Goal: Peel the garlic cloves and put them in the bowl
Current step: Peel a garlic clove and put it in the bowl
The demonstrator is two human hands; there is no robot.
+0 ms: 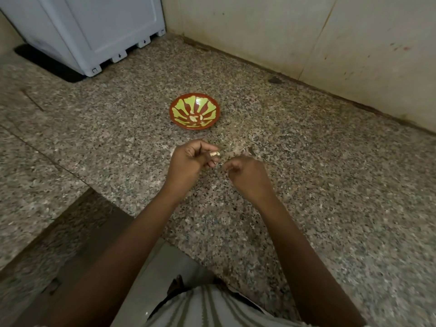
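Garlic clove (215, 154): one, small, oblong, pale tan with a faint sheen. It is held above the counter, pinched at the fingertips of the left hand (188, 161), whose remaining fingers are curled into the palm. Whether its skin is on or partly off is too small to tell.

Right hand (247, 173): just beside the left, near the clove but apart from it. The fingers are curled inward, thumb against forefinger. Whether anything is pinched there cannot be told.

Scraps (233, 152): pale pinkish bits on the counter just beyond the right hand, too blurred to identify.

Bowl (203, 102): round and shallow with a glossy finish, red-brown with yellow-green petal shapes fanning out from the centre. It stands upright on the counter beyond both hands.

Peeled cloves (195, 118): a few cream-coloured pieces lying at the bottom of the bowl.

Countertop (306, 161): polished granite, speckled grey, pink and black, with a dark edge at lower left.

Wall (283, 31): large cream tiles, smudged, meeting the counter at the back.

Appliance (94, 27): a white moulded plastic body with small feet, at far left, standing on a black mat (47, 64).

Garment (212, 310): pale cloth with darker stripes, at the bottom edge.
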